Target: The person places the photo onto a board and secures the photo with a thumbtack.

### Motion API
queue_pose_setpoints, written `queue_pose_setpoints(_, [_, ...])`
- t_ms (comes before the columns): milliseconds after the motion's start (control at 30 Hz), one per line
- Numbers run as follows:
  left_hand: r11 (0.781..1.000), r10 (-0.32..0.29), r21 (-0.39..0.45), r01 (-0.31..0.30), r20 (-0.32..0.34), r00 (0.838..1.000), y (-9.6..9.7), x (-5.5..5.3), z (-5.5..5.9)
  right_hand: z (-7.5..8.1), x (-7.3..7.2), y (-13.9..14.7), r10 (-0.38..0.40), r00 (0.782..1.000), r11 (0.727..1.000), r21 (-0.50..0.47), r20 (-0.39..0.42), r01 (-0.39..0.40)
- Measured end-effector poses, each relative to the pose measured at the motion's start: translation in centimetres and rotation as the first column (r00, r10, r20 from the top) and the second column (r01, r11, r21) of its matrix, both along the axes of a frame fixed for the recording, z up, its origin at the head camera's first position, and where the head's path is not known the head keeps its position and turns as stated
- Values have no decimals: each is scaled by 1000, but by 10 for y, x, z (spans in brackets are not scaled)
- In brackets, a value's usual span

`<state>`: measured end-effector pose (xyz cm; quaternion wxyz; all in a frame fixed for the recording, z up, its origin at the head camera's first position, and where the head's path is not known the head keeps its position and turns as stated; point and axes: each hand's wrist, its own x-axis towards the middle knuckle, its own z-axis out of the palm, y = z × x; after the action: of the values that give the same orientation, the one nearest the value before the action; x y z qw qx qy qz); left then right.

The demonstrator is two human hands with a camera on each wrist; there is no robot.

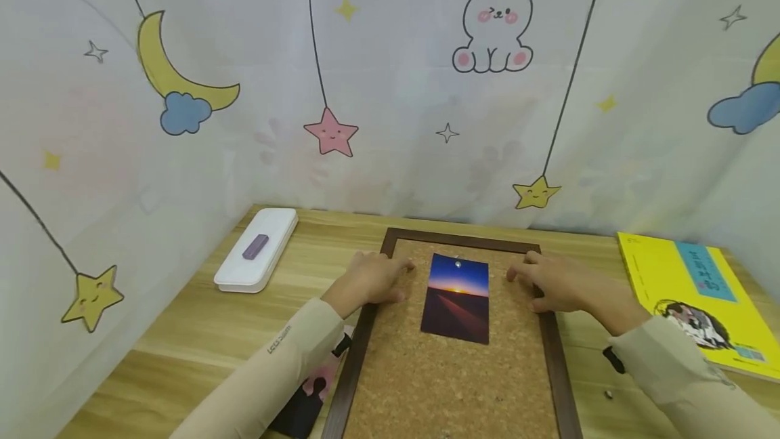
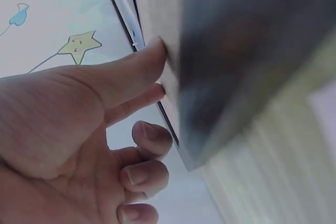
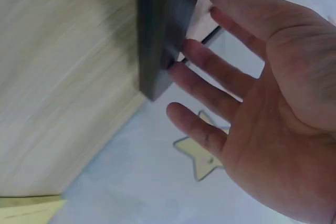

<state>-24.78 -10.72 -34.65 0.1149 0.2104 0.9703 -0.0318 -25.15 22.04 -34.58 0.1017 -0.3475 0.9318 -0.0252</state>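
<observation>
Far left: white case on the wood-grain table; small purple block sits on top of it, roughly mid-case; near left, dark-and-pink card on the table, partly hidden by the left sleeve, just beside the board's left edge.

Left hand is over the far part of the board's left frame edge; thumb and index tips reach the cork face, spread a little apart; other fingers loosely bent, clear of the board, nothing gripped.

Centre: corkboard with dark brown frame, on the table, running out of the head view at the near side; sunset photo lies on the cork toward the far end, between the hands, apart from both; pin at the middle of its far edge.

Right hand is at the far part of the right frame edge; fingers spread and slightly bent, reaching over the frame, holding nothing; can't tell which fingertips actually touch.

Near right: tiny object on the table, too small to identify; far right, yellow book with blue title panel, partly behind the right sleeve.
</observation>
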Motion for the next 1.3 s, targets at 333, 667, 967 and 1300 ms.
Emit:
queue_pose_setpoints(333, [999,30,45,-28,-46,998,-30,34,-10,-17,38,23,-17,999,995,-99,-30,14])
queue_pose_setpoints(667, [984,81,171,-59,-122,989,-73,59,-12,-26,66,54,-67,997,976,-204,46,75])
queue_pose_setpoints(967, [970,112,228,-89,-89,990,-119,74,-17,-24,78,87,-4,985,963,-263,171,49])
queue_pose_setpoints(1300, [967,58,248,-60,15,998,-146,85,-14,-30,88,105,131,920,906,-421,368,39])
